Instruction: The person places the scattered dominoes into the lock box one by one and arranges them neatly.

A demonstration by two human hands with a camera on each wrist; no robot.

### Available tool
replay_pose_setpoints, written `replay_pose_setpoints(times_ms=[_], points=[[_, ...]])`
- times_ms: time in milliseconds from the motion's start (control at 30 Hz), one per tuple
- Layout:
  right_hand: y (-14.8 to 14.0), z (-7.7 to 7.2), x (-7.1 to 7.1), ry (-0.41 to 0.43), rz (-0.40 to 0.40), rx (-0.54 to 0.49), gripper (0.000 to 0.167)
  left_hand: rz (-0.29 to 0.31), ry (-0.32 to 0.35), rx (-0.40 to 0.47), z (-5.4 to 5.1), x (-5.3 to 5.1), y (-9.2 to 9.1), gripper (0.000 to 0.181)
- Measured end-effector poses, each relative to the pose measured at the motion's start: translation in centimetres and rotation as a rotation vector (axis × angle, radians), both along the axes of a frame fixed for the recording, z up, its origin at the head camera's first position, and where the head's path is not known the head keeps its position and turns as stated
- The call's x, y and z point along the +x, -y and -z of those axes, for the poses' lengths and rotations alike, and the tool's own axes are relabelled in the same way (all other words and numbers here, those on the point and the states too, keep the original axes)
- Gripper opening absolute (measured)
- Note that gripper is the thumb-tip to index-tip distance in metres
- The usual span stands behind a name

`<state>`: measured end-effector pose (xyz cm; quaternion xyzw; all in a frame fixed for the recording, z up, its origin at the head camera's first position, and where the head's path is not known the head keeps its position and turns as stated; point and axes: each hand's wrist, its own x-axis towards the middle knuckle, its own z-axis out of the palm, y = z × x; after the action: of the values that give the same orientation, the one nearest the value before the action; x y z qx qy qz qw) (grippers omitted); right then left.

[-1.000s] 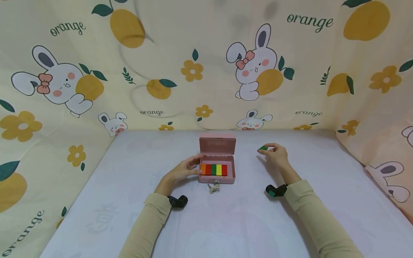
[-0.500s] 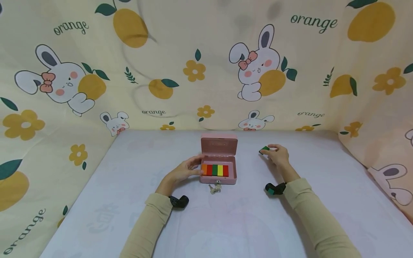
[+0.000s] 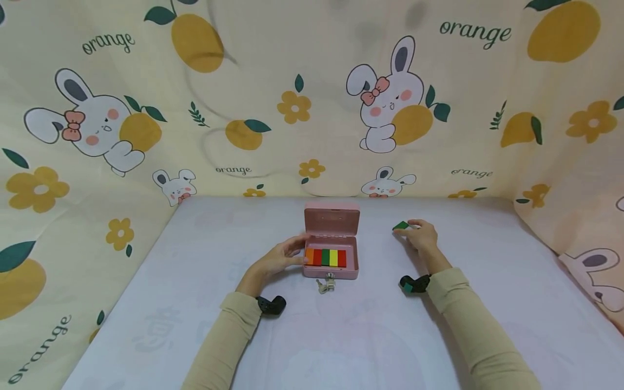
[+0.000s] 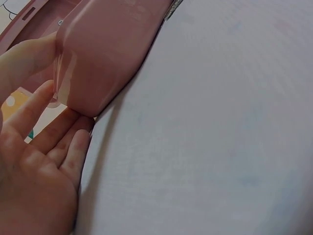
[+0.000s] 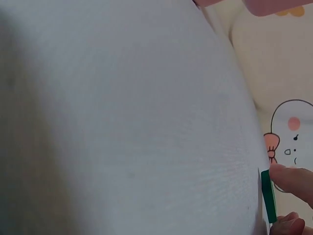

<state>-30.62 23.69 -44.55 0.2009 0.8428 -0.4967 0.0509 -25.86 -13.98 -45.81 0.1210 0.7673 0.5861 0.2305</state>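
A small pink metal cash box [image 3: 317, 273] stands with its lid [image 3: 331, 222] raised. Inside, a row of coloured blocks [image 3: 325, 258] in orange, red, green and yellow lies toward the left. My left hand [image 3: 278, 257] grips the left side of the box, the thumb over its rim and the fingers along the outer wall in the left wrist view. To the right of the box, my right hand [image 3: 423, 238] pinches a flat green block [image 3: 401, 226] between thumb and fingers. In the right wrist view, this block [image 5: 268, 197] appears edge-on near the table.
A bunch of small keys [image 3: 323, 287] hangs at the box's front lock. White cloth [image 3: 370, 336] covers the table. A patterned curtain [image 3: 273, 70] with rabbits and oranges stands behind and at both sides. Each wrist carries a black camera [image 3: 272, 305].
The head view has shifted slightly. The green block has turned a little in my right hand, showing more of its top face. My left hand keeps its hold on the cash box.
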Motion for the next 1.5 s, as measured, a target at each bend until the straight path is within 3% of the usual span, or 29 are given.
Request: replay_pose_setpoints(times_ms=[433, 700, 1200, 1500], points=[[0.57, -0.23, 0.33, -0.002, -0.018, 0.081, 0.066, -0.003, -0.003, -0.007, 0.08, -0.05, 0.04, 0.065], [0.5, -0.3, 0.37, 0.012, -0.006, 0.061, 0.065, 0.017, -0.025, -0.01, 0.01, -0.05, 0.0, 0.066], [0.05, -0.14, 0.31, -0.007, 0.008, 0.032, 0.063, 0.022, -0.009, 0.012, 0.08, -0.24, 0.0, 0.066], [-0.16, -0.14, 0.69, -0.036, -0.009, 0.006, 0.063, 0.048, -0.055, 0.01, -0.17, -0.01, 0.01, 0.066]])
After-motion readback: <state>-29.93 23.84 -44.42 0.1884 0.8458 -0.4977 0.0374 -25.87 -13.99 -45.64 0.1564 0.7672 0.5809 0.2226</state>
